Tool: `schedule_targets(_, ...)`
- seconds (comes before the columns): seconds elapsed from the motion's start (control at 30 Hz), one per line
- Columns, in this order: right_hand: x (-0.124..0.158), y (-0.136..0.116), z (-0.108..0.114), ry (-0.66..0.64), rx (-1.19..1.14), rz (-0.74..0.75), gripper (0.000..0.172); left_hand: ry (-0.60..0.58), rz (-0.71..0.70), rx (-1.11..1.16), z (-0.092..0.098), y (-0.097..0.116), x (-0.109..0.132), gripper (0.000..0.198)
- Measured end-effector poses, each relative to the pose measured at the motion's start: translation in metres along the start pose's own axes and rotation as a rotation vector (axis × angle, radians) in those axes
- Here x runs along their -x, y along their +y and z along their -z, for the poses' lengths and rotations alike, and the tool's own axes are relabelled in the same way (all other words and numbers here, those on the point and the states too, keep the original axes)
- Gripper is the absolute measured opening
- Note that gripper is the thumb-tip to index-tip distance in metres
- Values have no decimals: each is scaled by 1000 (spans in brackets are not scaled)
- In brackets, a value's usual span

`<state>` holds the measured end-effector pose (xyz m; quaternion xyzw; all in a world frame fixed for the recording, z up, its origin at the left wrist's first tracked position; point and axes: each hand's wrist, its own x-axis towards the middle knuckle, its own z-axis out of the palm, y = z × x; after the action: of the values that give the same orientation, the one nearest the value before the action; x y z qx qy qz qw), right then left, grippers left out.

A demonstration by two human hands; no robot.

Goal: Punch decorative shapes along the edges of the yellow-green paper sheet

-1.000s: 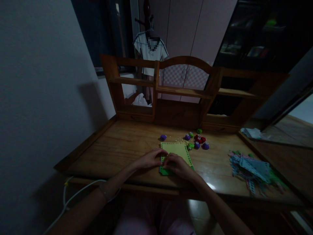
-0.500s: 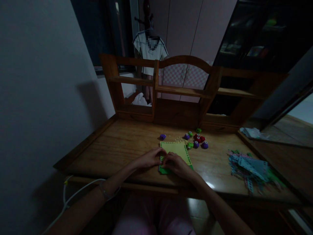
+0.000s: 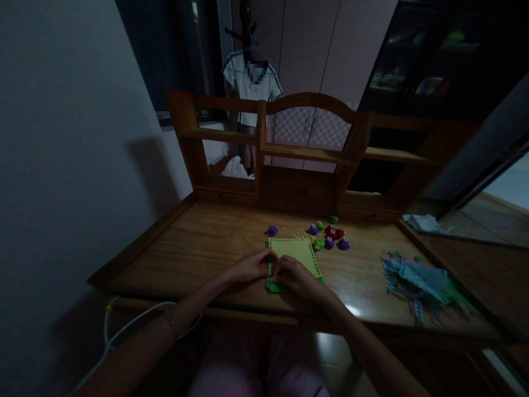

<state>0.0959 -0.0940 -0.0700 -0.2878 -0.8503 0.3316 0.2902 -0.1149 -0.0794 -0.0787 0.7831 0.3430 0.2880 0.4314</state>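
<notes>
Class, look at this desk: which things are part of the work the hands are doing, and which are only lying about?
In the work:
- left hand and right hand, both on the near edge of the sheet
- yellow-green punched sheet

Lying about:
- small purple, red and green punches behind the sheet
- pile of blue and green paper strips at right
- wooden desk

I see a yellow-green sheet lying flat on the wooden desk, its edges lined with small punched holes. Its near-left corner sits under my fingers, over a darker green sheet (only a sliver of that one shows beneath).
</notes>
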Motion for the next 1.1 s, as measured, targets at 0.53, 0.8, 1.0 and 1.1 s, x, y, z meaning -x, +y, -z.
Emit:
schedule_targets(0.53,5,-4,19,-125,-152,27,12,-1,-3,-92,3,0,2,40)
schedule_targets(0.8,10,-8,20,-41,-125,-47,19,26,-18,-152,-1,8,3,38)
schedule_targets(1.0,6,-4,11,-11,-134,-55,15,51,-29,-199,-4,6,2,37)
schedule_targets(1.1,9,-1,14,-23,-147,-47,16,33,-16,-224,-2,8,2,37)
